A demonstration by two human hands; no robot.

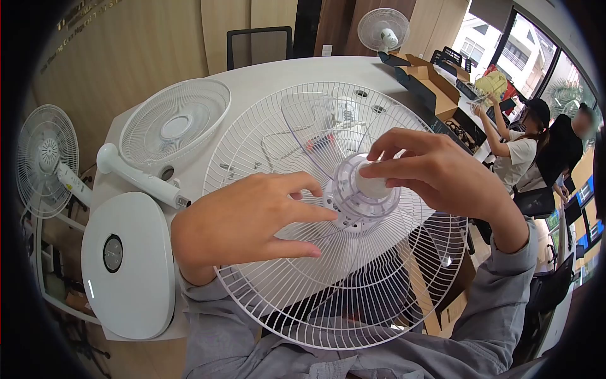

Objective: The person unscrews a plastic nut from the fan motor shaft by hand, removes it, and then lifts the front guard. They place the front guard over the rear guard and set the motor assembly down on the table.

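A white wire fan guard (297, 322) lies in front of me, with a clear fan blade (293, 120) inside it. At the centre sits the clear hub (343, 174) of the blade. My right hand (429, 167) pinches a white round knob (374, 184) over this hub, fingertips around its sides. On the left, my left hand (259, 218) hovers over the guard with its fingers spread. Its index fingertip is right at the hub's edge, and nothing is in the hand.
Left on the white table (252, 79) are another fan guard (218, 104), a white fan neck (142, 177) and a white oval base (136, 284). Open cardboard boxes (435, 85) stand back right. Assembled fans (47, 151) are around, and two people (517, 148) are at the right.
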